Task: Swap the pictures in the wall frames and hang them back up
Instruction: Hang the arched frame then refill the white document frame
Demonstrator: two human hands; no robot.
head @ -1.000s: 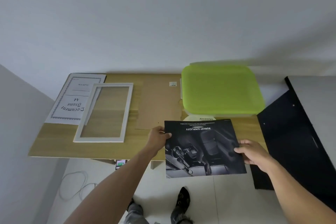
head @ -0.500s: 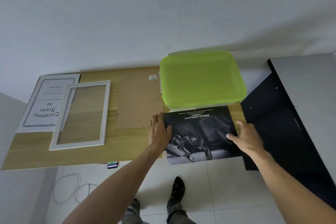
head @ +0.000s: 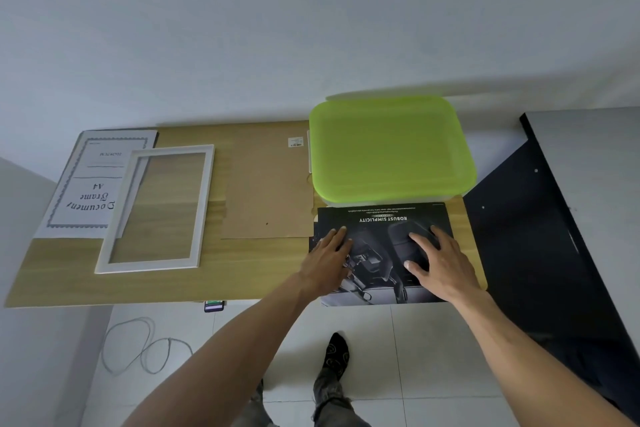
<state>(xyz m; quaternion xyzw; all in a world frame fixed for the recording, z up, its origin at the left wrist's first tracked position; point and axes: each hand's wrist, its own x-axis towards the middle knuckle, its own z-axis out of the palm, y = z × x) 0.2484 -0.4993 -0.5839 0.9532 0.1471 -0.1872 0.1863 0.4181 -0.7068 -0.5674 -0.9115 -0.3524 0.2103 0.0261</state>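
A dark poster (head: 382,218) reading "ROBUST SIMPLICITY" lies flat at the right front of the wooden table (head: 214,281), its near edge hanging a little over the table's front. My left hand (head: 329,256) and my right hand (head: 438,262) both rest flat on it with fingers spread. An empty white picture frame (head: 157,210) lies on the left of the table, overlapping a white "Document Frame A4" sheet (head: 86,184). A brown backing board (head: 266,184) lies between the frame and the poster.
A lime-green plastic box lid (head: 389,149) sits behind the poster against the wall. A black panel (head: 540,236) stands to the right of the table. A cable (head: 138,347) lies coiled on the tiled floor below, and my feet (head: 336,354) are near the table.
The poster went from held in the air by both hands to lying on the table in front of the green lid. Both hands let go of its edges and now press flat on top.
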